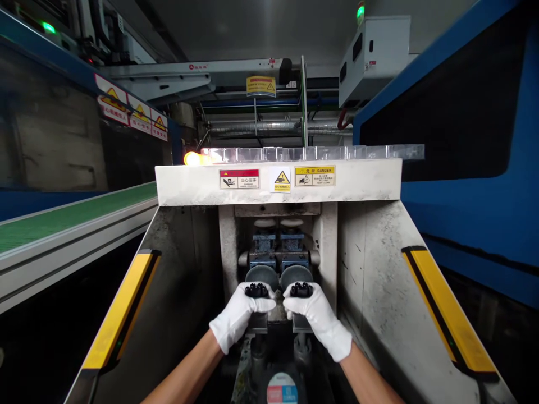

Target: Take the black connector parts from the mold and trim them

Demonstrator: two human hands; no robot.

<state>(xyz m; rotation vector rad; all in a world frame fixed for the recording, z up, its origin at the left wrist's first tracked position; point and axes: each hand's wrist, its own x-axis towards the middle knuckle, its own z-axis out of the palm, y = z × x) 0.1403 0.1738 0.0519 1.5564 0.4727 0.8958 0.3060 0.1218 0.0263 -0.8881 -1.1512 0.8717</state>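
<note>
Both my hands wear white gloves and reach into a white machine bay. My left hand (241,315) is closed round a small black plastic part (256,290), held just in front of the left round grey fixture (261,275). My right hand (318,317) grips a matching black part (301,289) at the right round grey fixture (297,274). The two hands sit side by side, almost touching. Above the fixtures stand two blue-grey blocks (278,242) with pale round caps.
A white hood (278,182) with warning labels spans the bay overhead. Yellow light-curtain bars line the left side (122,308) and the right side (446,308). A green conveyor (63,216) runs at left. Blue machine housing (475,185) stands at right. A round labelled cap (282,388) lies below the hands.
</note>
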